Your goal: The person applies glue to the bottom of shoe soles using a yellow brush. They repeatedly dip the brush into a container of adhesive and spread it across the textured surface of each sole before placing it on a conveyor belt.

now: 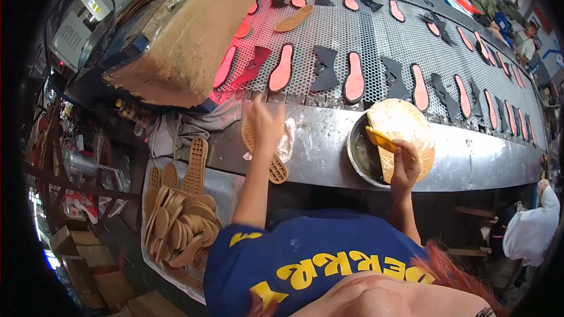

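My right hand is closed round a flat yellow brush; its bristles cannot be made out. The brush lies over a round metal pan with liquid in it, which a pale, smeared board partly covers. My left hand is slightly blurred, its fingers apart, above the metal ledge of the conveyor. Beneath that hand and wrist lies a tan shoe sole, partly hidden, with a crumpled white cloth beside it.
Pink-topped soles and black upper pieces lie in rows on the mesh conveyor. A cardboard-covered machine hood stands at left. Tan soles fill a tray at lower left. Another person is at right.
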Available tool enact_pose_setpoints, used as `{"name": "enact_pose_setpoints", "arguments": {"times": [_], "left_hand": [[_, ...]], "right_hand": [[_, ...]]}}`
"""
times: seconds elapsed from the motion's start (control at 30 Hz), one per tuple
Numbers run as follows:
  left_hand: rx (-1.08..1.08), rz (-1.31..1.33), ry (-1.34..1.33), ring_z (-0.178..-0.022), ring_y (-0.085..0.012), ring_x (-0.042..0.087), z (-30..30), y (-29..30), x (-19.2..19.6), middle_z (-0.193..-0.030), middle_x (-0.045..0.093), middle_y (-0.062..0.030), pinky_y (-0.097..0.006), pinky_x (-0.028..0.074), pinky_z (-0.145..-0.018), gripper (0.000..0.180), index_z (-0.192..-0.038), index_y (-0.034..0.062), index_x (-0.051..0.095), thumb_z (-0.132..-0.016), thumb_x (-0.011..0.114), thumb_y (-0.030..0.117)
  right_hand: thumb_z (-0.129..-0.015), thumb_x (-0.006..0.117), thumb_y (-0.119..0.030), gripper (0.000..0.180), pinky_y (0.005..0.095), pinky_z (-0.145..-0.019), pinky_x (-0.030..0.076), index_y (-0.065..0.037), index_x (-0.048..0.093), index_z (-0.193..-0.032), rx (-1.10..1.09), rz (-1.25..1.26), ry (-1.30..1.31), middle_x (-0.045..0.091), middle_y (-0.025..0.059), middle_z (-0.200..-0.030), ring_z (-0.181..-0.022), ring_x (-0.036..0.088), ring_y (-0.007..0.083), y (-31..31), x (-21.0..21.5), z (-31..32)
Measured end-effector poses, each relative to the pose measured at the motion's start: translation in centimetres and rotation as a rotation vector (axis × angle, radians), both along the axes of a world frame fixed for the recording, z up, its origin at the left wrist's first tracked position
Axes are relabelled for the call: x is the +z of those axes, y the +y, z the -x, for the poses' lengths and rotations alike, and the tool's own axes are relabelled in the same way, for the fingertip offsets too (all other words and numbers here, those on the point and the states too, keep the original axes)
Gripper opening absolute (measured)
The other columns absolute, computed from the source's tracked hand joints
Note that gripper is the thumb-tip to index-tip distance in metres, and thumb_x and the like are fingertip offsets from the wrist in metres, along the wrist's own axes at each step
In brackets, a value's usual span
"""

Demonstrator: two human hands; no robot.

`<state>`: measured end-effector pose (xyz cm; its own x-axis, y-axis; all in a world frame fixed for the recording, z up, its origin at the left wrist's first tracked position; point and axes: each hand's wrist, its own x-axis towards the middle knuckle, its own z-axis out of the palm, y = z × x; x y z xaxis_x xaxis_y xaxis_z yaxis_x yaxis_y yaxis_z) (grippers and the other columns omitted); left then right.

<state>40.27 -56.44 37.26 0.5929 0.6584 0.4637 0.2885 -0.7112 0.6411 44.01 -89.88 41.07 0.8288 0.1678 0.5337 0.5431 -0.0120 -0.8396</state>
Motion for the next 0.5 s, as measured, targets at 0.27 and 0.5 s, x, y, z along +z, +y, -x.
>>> {"name": "enact_pose_setpoints", "arguments": {"times": [0.27,0.5], "left_hand": [[0.274,0.124,0.521,-0.109,-0.0434,0.054,8.1,-2.4,-1.9,-0.116,0.053,-0.0297,-0.048,0.045,-0.091,0.098,-0.132,-0.0054,0.035,-0.066,0.079,0.051],[0.319,0.084,0.535,-0.102,-0.0364,0.061,7.8,0.9,-3.5,-0.106,0.062,-0.0230,-0.045,0.050,-0.087,0.075,-0.107,-0.0025,0.058,-0.054,0.085,0.043]], "right_hand": [[-0.083,0.062,0.004,0.016,0.0391,-0.069,0.042,-0.004,0.066,-0.097,-0.236,0.547,-0.385,0.058,0.0126,-0.080,-0.074,0.053,0.0301,-0.3,-2.0,0.8],[-0.074,0.068,0.000,0.018,0.0395,-0.070,0.040,-0.007,0.068,-0.091,-0.218,0.618,-0.466,0.056,0.0081,-0.076,-0.075,0.052,0.0276,1.2,-2.6,1.8]]}}
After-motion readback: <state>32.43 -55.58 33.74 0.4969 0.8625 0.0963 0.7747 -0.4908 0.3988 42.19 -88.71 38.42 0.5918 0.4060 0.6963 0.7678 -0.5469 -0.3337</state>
